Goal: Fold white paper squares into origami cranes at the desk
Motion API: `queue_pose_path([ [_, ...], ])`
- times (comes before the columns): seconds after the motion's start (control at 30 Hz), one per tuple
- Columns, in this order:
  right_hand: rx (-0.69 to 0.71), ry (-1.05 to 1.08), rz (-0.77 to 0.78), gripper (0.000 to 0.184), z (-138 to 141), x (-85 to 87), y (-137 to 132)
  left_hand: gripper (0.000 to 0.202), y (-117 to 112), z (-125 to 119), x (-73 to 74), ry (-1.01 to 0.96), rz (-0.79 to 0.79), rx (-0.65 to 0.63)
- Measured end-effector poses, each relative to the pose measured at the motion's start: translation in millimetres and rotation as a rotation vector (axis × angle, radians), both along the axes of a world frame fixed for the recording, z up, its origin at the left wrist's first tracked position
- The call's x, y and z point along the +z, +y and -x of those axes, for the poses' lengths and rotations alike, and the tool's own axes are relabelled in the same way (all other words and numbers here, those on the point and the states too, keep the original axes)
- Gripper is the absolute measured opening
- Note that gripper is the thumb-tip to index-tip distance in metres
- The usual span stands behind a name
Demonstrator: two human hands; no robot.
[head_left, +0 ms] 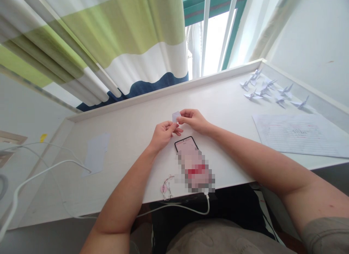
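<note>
A small piece of folded white paper is held up between my two hands, above the middle of the desk. My left hand pinches its lower edge with thumb and forefinger, the other fingers loosely curled. At its right side, my right hand grips the paper between thumb and fingers. Just below the hands lies a phone, screen up and partly blurred out, with a charging cable at its near end. A beaded strap with a pink charm rests beside the phone.
Several folded paper cranes stand at the desk's far right. Nearer lies a lined, written sheet. Blank paper pieces lie on the left, with a white cable across them. A raised rim borders the desk below the curtain.
</note>
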State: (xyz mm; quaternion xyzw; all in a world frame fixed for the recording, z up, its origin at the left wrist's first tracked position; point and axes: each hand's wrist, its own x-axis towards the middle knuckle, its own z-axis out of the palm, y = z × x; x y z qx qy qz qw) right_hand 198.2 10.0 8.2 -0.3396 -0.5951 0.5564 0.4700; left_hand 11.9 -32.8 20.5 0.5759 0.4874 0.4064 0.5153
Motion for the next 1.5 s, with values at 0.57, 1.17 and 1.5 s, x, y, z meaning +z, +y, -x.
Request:
queue_pose_path([
  [0.57, 0.035, -0.059, -0.062, 0.047, -0.8, -5.5, 0.6, 0.058, 6.2, 6.7, -1.1, 0.007, 0.025, -0.116],
  [1.17, 0.005, -0.100, -0.069, 0.052, 0.4, -2.2, -1.6, 0.055, 5.1, 5.7, -3.1, 0.042, 0.007, -0.075],
  [1.5, -0.030, -0.119, -0.059, 0.050, 1.5, -3.7, -1.8, 0.047, 1.0, 1.4, 2.0, 0.065, 0.003, -0.082],
])
